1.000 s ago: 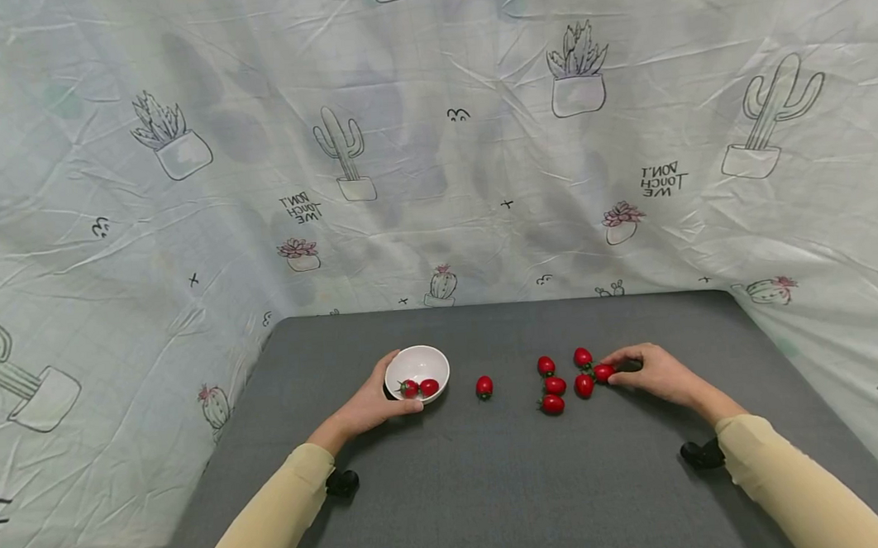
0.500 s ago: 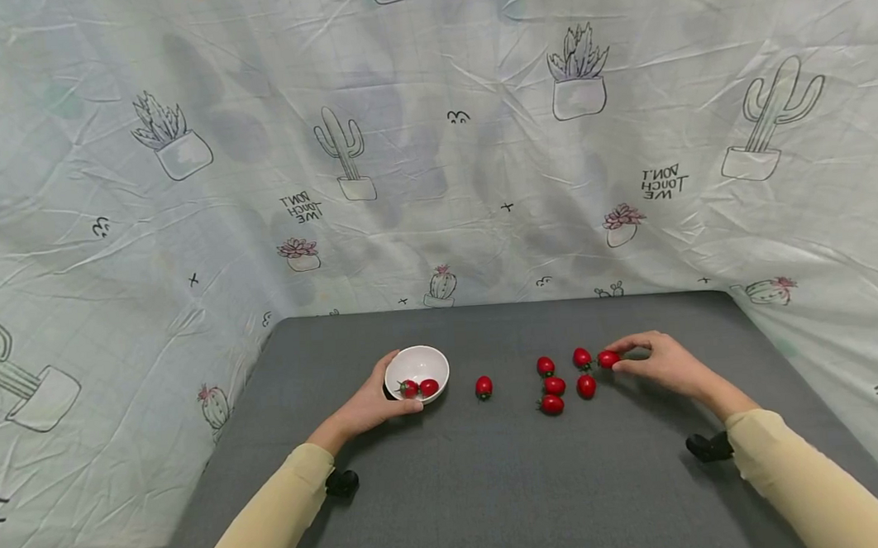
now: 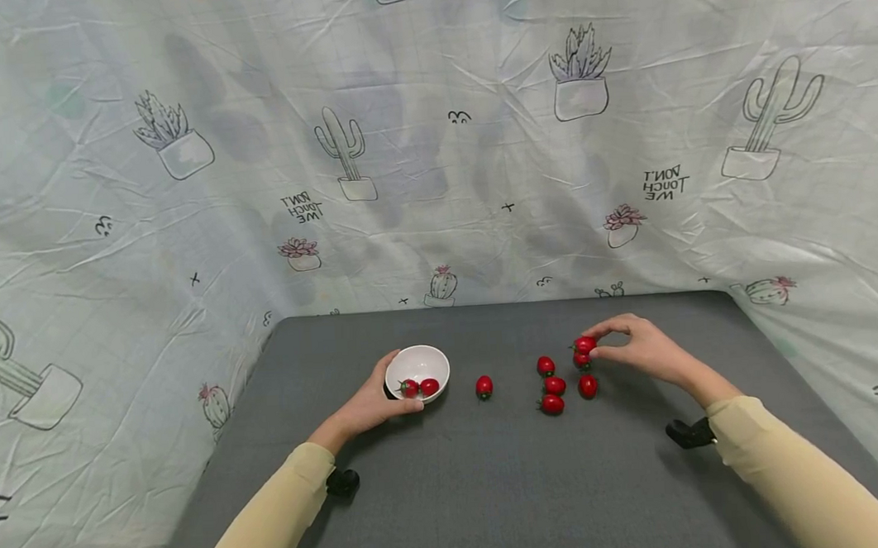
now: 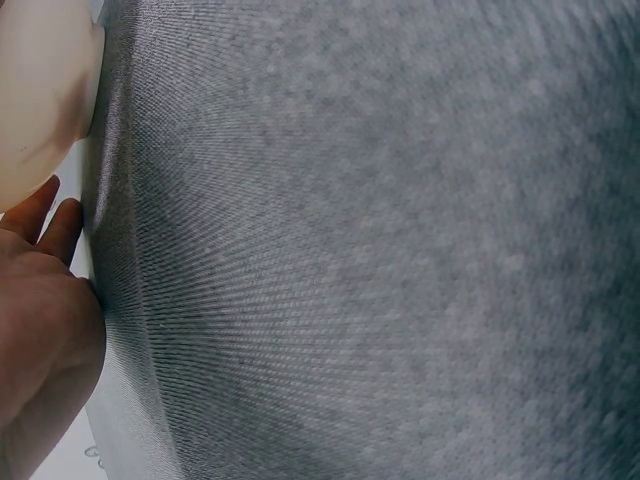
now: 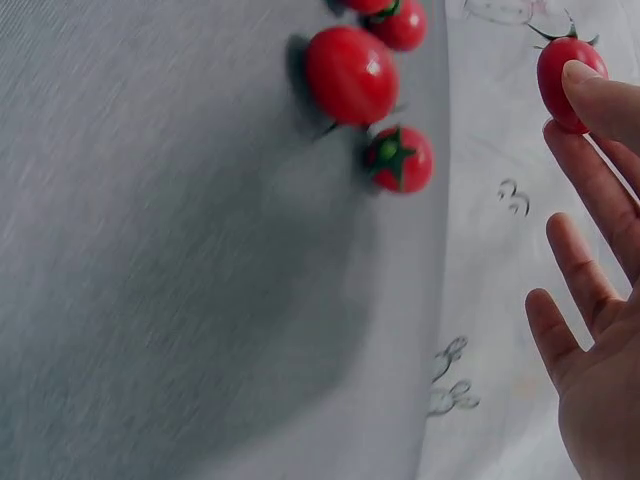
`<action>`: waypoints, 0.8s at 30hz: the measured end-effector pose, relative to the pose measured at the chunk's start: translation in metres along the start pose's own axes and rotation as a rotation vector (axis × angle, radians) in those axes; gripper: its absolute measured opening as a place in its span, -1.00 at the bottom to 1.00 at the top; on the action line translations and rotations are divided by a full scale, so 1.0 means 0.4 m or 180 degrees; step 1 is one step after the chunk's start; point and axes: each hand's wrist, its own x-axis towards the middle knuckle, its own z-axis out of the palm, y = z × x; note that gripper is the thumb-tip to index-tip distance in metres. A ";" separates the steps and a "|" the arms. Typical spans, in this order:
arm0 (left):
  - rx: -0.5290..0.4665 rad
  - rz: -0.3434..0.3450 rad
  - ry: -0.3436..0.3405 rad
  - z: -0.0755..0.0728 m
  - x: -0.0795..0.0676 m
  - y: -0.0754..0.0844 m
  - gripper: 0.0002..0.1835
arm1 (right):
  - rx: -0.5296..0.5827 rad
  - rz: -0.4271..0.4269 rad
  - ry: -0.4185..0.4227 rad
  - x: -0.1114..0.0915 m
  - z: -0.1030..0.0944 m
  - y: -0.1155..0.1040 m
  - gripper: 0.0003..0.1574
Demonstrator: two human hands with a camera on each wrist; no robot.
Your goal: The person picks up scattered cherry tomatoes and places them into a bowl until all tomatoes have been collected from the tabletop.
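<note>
My left hand (image 3: pixel 374 401) grips a small white bowl (image 3: pixel 423 361) by its side, thumb along the near rim. Two cherry tomatoes (image 3: pixel 429 386) lie inside it. In the left wrist view, the fingers curve beneath the pale bowl (image 4: pixel 45 90). Between thumb and index finger, my right hand (image 3: pixel 640 348) pinches a cherry tomato (image 5: pixel 560 80), raised off the table with its green stem showing. In the head view this tomato overlaps another cherry tomato (image 3: pixel 582 361) on the table. The other fingers of the right hand are spread in the right wrist view.
Several more cherry tomatoes (image 3: pixel 554 386) lie in a loose group left of my right hand. One single cherry tomato (image 3: pixel 485 387) sits between bowl and group. A grey cloth covers the table (image 3: pixel 465 488); a cactus-print curtain (image 3: pixel 432 142) hangs behind it.
My right hand has lifted the cherry tomato from the group's right side, up and then leftward over its neighbour. The left hand and bowl stay put.
</note>
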 end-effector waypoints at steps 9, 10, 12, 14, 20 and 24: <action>0.0003 0.0003 -0.0003 0.001 -0.001 0.008 0.25 | 0.0075 -0.0167 -0.0071 0.037 0.025 -0.044 -0.55; -0.0001 0.0010 -0.0007 0.001 -0.002 0.009 0.25 | 0.0087 -0.0192 -0.0078 0.041 0.028 -0.050 -0.55; -0.0010 0.0013 -0.0011 0.001 -0.002 0.010 0.24 | 0.0132 -0.0245 -0.0091 0.049 0.035 -0.061 -0.56; -0.0014 0.0012 -0.0016 0.001 -0.002 0.010 0.23 | 0.0210 -0.0256 -0.0108 0.058 0.045 -0.072 -0.57; -0.0063 0.0066 0.0001 0.000 -0.002 0.005 0.21 | 0.0349 -0.0276 -0.0197 0.085 0.086 -0.106 -0.59; -0.0057 0.0087 0.0001 0.002 -0.002 0.003 0.22 | 0.0397 -0.0284 -0.0263 0.103 0.116 -0.131 -0.59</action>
